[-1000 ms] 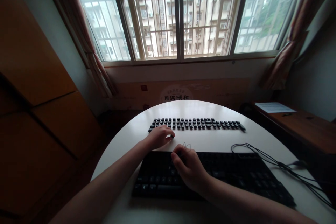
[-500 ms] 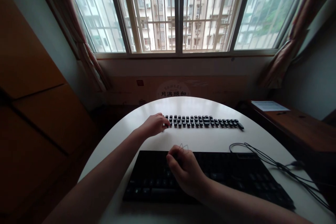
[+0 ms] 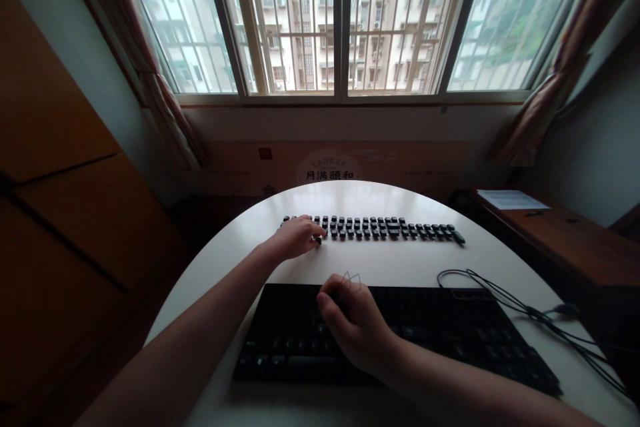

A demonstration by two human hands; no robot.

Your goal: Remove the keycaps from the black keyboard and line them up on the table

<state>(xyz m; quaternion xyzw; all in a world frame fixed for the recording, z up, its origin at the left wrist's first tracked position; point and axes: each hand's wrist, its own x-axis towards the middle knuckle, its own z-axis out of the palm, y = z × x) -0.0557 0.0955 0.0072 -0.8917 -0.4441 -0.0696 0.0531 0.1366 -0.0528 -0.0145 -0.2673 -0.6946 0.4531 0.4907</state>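
My left hand (image 3: pixel 299 237) is at the left part of the rows of loose black keycaps (image 3: pixel 370 233) on the white table. Its fingertips are closed on a single keycap (image 3: pixel 318 240), just in front of the row. My right hand (image 3: pixel 353 323) is curled above the black keyboard (image 3: pixel 290 303), closed round a wire keycap puller (image 3: pixel 353 277). Thin bent wires stick out past the top of that fist; the rest of the puller is hidden. Part of the keyboard lies under my right hand and forearm, and its key area looks dark.
The round white table (image 3: pixel 220 293) carries the keyboard and keycaps. A black cable (image 3: pixel 520 307) coils at the right edge. Beyond it stands a brown wooden desk (image 3: pixel 565 247) with a sheet of paper (image 3: pixel 513 199). A wooden cabinet (image 3: pixel 60 147) is at the left, and a barred window faces me.
My left hand has shifted slightly, and the keycap at its fingertips shows more clearly in front of the row. The right hand stays over the keyboard with the puller. The view tilts a little.
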